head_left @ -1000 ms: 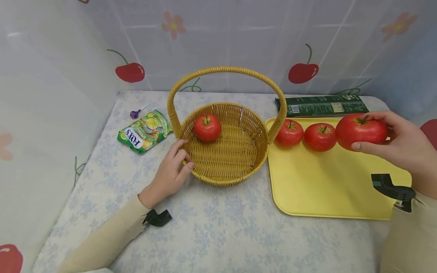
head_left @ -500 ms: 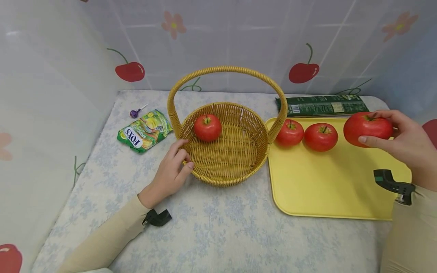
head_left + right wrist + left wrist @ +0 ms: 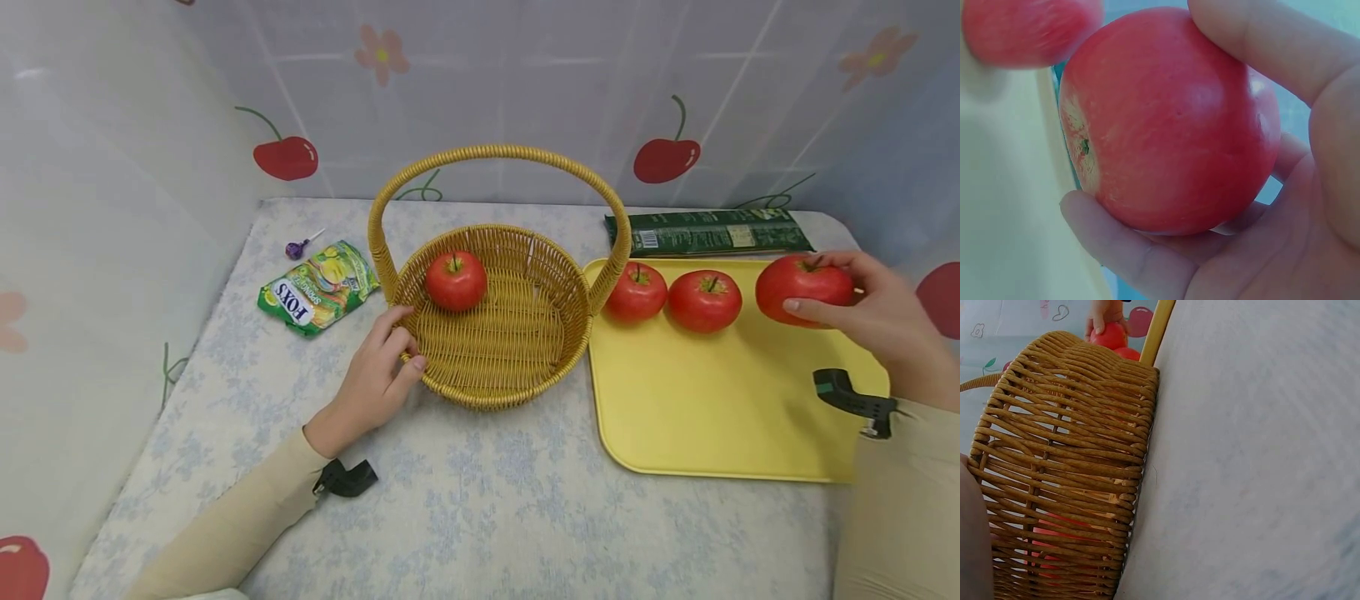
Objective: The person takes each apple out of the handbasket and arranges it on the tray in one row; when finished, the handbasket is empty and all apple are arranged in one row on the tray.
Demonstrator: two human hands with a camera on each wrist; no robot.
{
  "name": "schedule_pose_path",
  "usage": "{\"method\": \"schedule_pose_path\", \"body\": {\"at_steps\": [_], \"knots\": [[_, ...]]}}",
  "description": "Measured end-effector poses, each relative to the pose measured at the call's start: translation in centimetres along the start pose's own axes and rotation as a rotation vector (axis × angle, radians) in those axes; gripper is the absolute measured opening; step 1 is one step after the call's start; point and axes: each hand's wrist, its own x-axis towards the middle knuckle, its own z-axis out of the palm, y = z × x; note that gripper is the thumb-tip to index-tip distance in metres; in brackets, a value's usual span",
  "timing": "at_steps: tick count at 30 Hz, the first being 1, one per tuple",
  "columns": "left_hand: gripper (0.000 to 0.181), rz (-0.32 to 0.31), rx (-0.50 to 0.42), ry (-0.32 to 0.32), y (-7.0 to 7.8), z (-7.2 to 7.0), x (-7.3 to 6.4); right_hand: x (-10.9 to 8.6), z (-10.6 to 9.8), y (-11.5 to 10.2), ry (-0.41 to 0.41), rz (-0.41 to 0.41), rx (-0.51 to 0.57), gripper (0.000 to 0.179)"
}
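Note:
My right hand (image 3: 885, 312) holds a red apple (image 3: 798, 292) over the back right of the yellow tray (image 3: 697, 408). In the right wrist view, thumb and fingers curl round this apple (image 3: 1172, 125); whether it touches the tray I cannot tell. To its left, two more apples, one at the tray's left (image 3: 635, 293) and one beside it (image 3: 705, 301), sit along the back. The woven basket (image 3: 491, 396) with a tall handle has one apple (image 3: 456, 282) inside, at its back left. My left hand (image 3: 375, 375) grips the basket's left rim, fingers bent over it.
Left of the basket lie a green candy bag (image 3: 318, 287) and a purple lollipop (image 3: 296, 249). A long dark green packet (image 3: 712, 232) lies behind the tray. The basket handle (image 3: 495, 153) arches high, its right end close to the tray's left edge. A patterned curtain (image 3: 510, 100) hangs behind.
My right hand has moved the apple slightly right, away from the neighbouring apple, then a little lower toward the tray. The left hand and the basket have stayed put.

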Motion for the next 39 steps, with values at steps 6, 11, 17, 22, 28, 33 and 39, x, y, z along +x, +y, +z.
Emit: {"method": "schedule_pose_path", "body": {"at_steps": [6,11,17,22,28,33,39], "knots": [[0.062,0.003,-0.007,0.0,0.1,0.0,0.0,0.5,0.2,1.1,-0.036,0.028,-0.027,0.045],[0.062,0.005,-0.01,0.002,0.1,0.1,-0.1,0.8,0.4,1.8,-0.068,0.042,-0.061,0.043],[0.063,0.005,-0.012,0.0,0.2,0.1,-0.1,1.3,1.0,2.6,-0.105,0.044,-0.075,0.042],[0.064,-0.003,-0.008,0.001,0.2,0.1,-0.2,1.7,1.5,2.9,-0.128,0.025,-0.131,0.063],[0.064,0.003,-0.007,0.003,0.2,0.0,-0.1,1.6,1.3,3.2,-0.127,0.012,-0.103,0.046],[0.064,0.004,-0.009,0.005,0.0,0.0,0.0,1.5,1.1,3.2,-0.113,0.016,-0.029,0.024],[0.064,0.005,-0.013,0.0,0.0,0.1,0.1,1.5,1.4,3.2,-0.119,0.018,-0.017,0.022]]}}
